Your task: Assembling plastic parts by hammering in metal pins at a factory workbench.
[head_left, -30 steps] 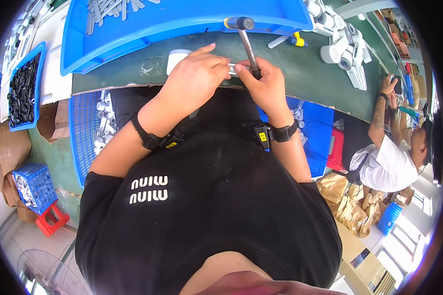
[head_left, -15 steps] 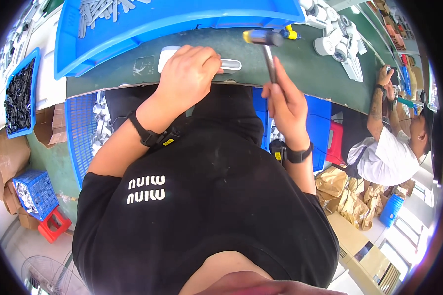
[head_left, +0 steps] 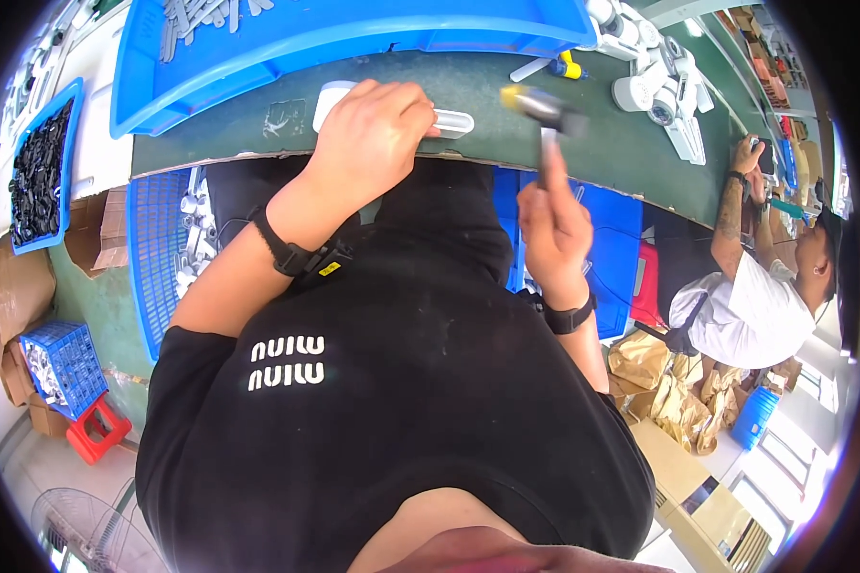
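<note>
My left hand [head_left: 376,136] is closed over the middle of a white-and-grey plastic part [head_left: 457,122] near the front edge of the green bench. The part's rounded end shows left of my fingers and its long grooved end sticks out to the right; my hand hides the middle. In my right hand [head_left: 556,229] is a hammer [head_left: 548,153], gripped by its handle. Its yellow-and-dark head is raised, smeared by motion, and sits right of the part, apart from it.
A large blue tray [head_left: 354,43] with grey strips stands at the back. Beyond the hammer lie a yellow-and-black tool [head_left: 569,66] and white parts [head_left: 655,88]. A tray of black pieces [head_left: 40,177] is at left. A co-worker [head_left: 745,306] works at right.
The hammer and my right hand have shifted to the right and the hammer head is lower in the picture. My left hand keeps its hold on the plastic part.
</note>
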Demonstrator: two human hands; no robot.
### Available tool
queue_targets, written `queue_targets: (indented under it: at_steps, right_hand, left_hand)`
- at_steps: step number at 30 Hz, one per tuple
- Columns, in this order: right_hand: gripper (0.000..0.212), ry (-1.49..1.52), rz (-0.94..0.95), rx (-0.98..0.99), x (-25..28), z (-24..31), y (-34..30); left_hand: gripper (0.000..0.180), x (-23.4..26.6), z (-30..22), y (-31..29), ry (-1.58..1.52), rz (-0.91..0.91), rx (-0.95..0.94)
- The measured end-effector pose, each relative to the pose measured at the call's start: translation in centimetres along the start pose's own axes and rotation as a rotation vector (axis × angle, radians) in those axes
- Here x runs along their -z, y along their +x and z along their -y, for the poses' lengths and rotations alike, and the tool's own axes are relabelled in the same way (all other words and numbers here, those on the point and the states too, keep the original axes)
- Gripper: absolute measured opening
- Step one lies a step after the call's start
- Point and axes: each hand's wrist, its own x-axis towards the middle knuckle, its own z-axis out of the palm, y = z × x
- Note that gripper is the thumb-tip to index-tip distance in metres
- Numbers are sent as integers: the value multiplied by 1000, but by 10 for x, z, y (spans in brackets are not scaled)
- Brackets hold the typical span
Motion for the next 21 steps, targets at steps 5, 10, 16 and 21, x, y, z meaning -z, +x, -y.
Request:
queue_targets:
  at_steps: [5,10,16,21]
  right_hand:
    - [53,-166,133,-69,8,2,4]
    - [49,278,-81,-70,8,-5,-4]
    - [49,166,-8,-61,2,-8,-5]
    - [50,52,81,-42,4,-6,1]
  left_hand:
    - [10,8,-6,4,17,106,65]
    - [11,14,-13,13,118,254,67]
    - [23,28,-25,15,0,352,-169]
    - [20,40,-2,1,-9,293,-20]
